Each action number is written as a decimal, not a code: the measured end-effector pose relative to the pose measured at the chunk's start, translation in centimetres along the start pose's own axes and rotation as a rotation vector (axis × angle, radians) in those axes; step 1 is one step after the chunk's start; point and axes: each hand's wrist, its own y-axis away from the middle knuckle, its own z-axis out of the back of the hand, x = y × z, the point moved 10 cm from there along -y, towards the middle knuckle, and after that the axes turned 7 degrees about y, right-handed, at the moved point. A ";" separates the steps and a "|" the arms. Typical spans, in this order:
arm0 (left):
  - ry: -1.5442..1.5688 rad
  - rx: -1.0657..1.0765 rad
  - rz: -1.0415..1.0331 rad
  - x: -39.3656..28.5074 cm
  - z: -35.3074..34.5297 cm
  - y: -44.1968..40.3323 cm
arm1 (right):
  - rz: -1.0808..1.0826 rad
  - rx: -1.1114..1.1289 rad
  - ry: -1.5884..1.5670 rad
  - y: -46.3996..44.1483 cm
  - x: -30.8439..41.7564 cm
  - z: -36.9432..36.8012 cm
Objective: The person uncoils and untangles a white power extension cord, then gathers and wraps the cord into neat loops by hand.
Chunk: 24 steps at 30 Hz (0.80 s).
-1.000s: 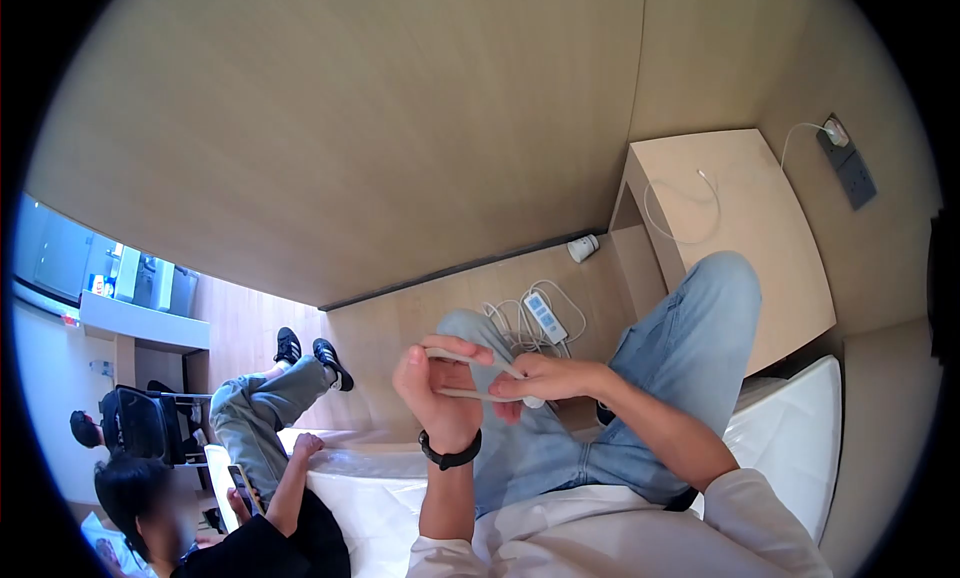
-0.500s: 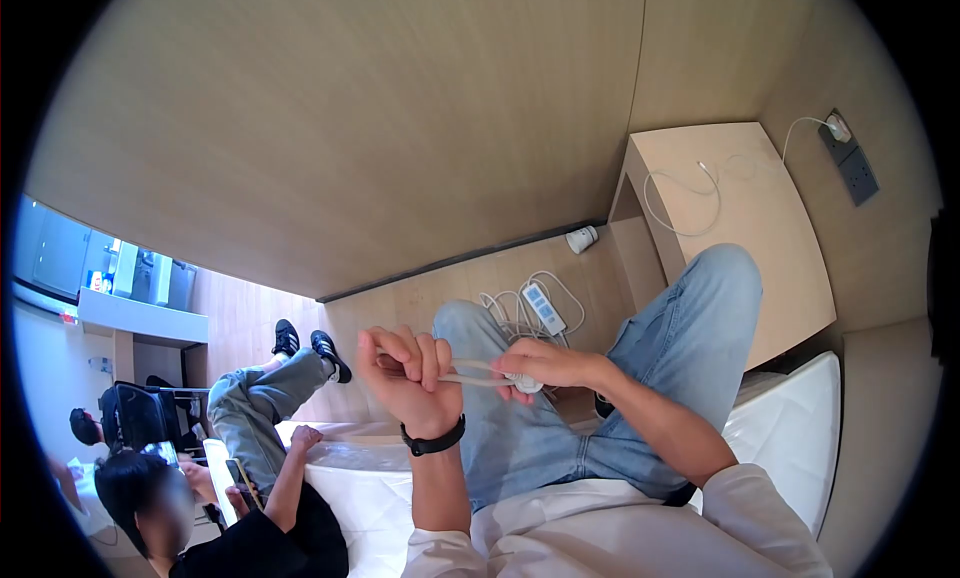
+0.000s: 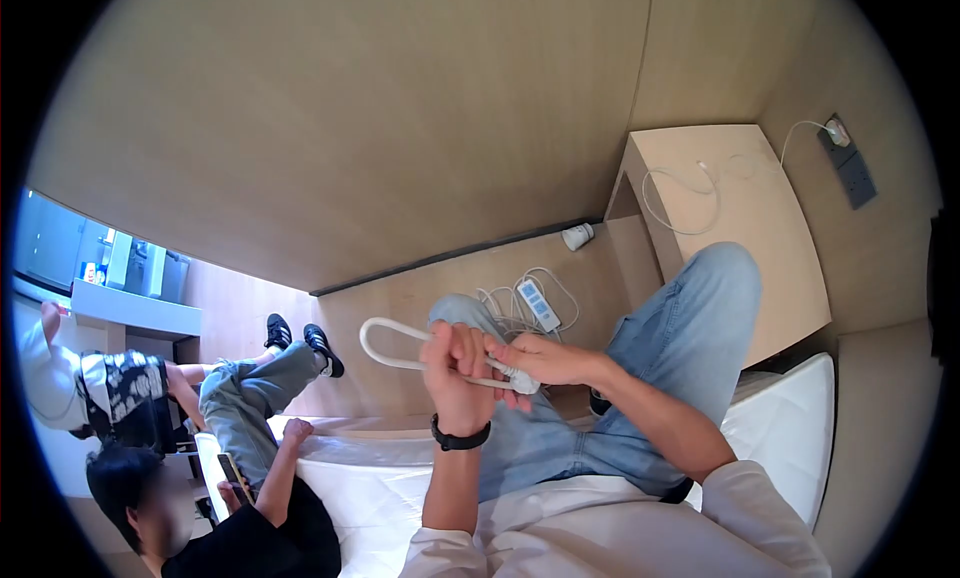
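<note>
A thick white cable (image 3: 378, 325) is bent into a long loop between my hands, and the loop's rounded end sticks out to the left. My left hand (image 3: 458, 363), with a black band on its wrist, has its fingers curled closed round the cable. Close against it, my right hand (image 3: 545, 360) pinches the cable near its gathered end. A white piece (image 3: 523, 382), perhaps a plug, shows below my right fingers; its exact shape is partly covered. Both hands are above my jeans-clad lap.
A white power strip (image 3: 538, 306) with a coiled cord lies on the floor beyond my knees. Near the wall is a small white object (image 3: 577, 237). A thin cable (image 3: 715, 200) rests on the wooden cabinet (image 3: 765, 248), by a wall socket (image 3: 850, 173). Another person (image 3: 255, 518) sits left, holding a phone.
My left hand has moved right, close to my right hand, and the cable's loop now extends left past it. At far left, another person in a patterned garment has come into view.
</note>
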 end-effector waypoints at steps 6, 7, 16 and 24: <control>0.252 -0.090 -0.044 -2.4 1.1 -0.4 | 0.082 -0.022 0.082 -0.5 0.2 0.6; 0.309 -0.110 -0.058 -3.0 1.5 -0.5 | 0.082 -0.020 0.081 -0.5 0.2 0.8; 0.433 -0.254 -0.134 -4.1 5.8 -1.7 | 0.157 -0.019 0.067 -0.2 1.9 1.3; 0.358 -0.355 -0.188 -4.2 6.6 -1.0 | 0.121 -0.110 0.117 -0.7 1.0 2.3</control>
